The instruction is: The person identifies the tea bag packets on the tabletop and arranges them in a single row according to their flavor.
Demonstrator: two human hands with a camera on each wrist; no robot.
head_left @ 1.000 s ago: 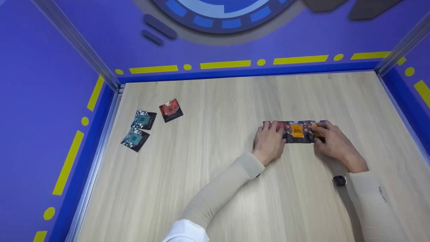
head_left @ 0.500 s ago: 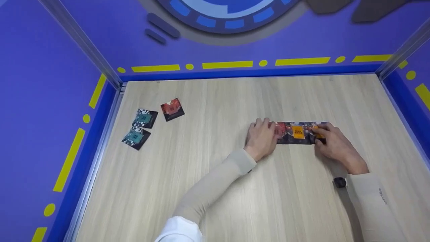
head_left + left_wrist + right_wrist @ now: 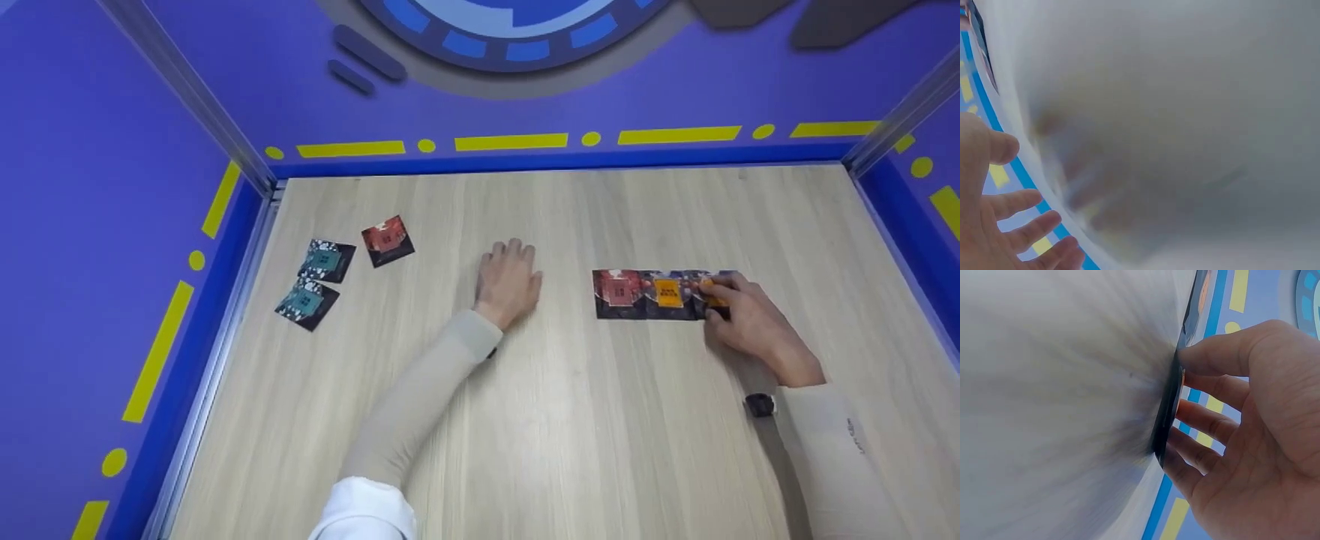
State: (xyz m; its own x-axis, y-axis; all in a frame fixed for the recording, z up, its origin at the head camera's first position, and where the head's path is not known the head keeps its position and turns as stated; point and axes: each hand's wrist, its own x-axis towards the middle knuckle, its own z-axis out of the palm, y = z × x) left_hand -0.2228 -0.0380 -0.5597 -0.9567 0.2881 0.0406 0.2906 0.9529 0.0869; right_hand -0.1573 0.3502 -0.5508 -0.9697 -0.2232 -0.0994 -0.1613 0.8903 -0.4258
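Note:
A row of flat square sachets lies on the right of the table in the head view. At its left end is a red sachet [image 3: 620, 292], then an orange-labelled sachet [image 3: 667, 294]. My right hand [image 3: 756, 326] partly covers another orange-labelled sachet [image 3: 718, 301] at the right end. It holds that one with the thumb at the near edge and the fingers over its face; in the right wrist view it shows as a dark edge [image 3: 1167, 413]. My left hand [image 3: 508, 285] hovers or rests left of the row, its fingers spread, nothing in it.
On the left lie a tilted red sachet [image 3: 388, 241] and two teal sachets [image 3: 325, 260], the nearer teal sachet [image 3: 307, 304] touching the other. Blue panels [image 3: 510, 120] wall the wooden table [image 3: 555, 450] at the back and sides.
My left hand has left the red sachet at the row's left end and moved left across the table, uncovering it. The right hand has stayed in place.

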